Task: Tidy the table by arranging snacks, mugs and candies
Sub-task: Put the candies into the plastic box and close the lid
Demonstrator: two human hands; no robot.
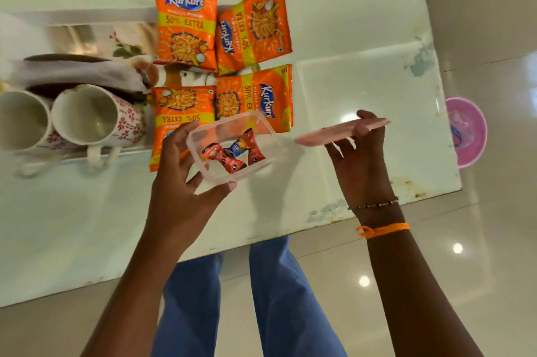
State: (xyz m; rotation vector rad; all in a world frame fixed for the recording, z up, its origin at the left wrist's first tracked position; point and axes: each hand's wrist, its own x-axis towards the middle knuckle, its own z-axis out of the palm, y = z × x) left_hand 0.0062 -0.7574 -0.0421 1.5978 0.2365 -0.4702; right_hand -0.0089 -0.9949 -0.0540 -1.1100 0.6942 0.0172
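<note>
Hovering over the pale glass desk (363,37), a clear rectangular plastic container (232,150) of wrapped candies (234,152) is gripped by the left hand (186,170); a flat pink lid (343,131) is pinched in the right hand (363,153).

Snack packets: four orange packets (223,60) lying flat on the table in a two-by-two block, edges touching or overlapping.
Mugs: two white mugs (72,121) with red flower print, upright, side by side, left of the packets.
Box: clear plastic box (229,147), open, tilted.
Candies: wrapped red and blue candies (235,152) inside the box.
Lid: pink lid (343,131), off the box, just right of it.
</note>
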